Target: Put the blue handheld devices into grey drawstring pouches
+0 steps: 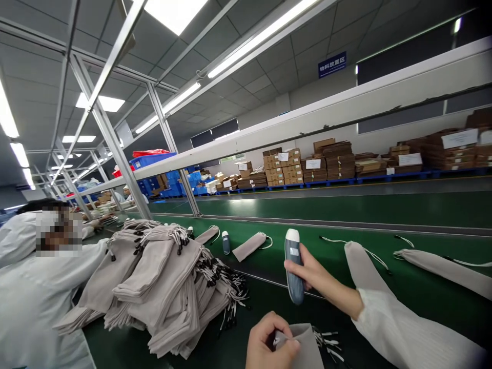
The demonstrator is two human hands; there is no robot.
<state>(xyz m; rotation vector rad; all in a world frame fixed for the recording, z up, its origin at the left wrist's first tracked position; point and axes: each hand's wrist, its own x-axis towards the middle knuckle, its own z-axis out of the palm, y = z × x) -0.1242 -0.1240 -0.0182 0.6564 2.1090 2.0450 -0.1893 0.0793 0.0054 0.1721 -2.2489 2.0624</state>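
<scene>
My right hand (pixel 313 277) holds a slim grey device with a white cap (pixel 294 266) upright above the green conveyor belt (pixel 403 282). Low in the view, my left hand (pixel 267 341) pinches the mouth of a grey drawstring pouch (pixel 303 346), its black-and-white cords trailing right. A large heap of the same grey pouches (pixel 161 282) lies just left of my hands.
More pouches (pixel 249 246), (pixel 361 266), (pixel 446 269) and another grey device (pixel 226 242) lie along the belt. A person in a white coat (pixel 31 297) sits at the left. Metal frame posts (pixel 115 148) rise behind the heap. Stacked cardboard boxes (pixel 330 159) line the far wall.
</scene>
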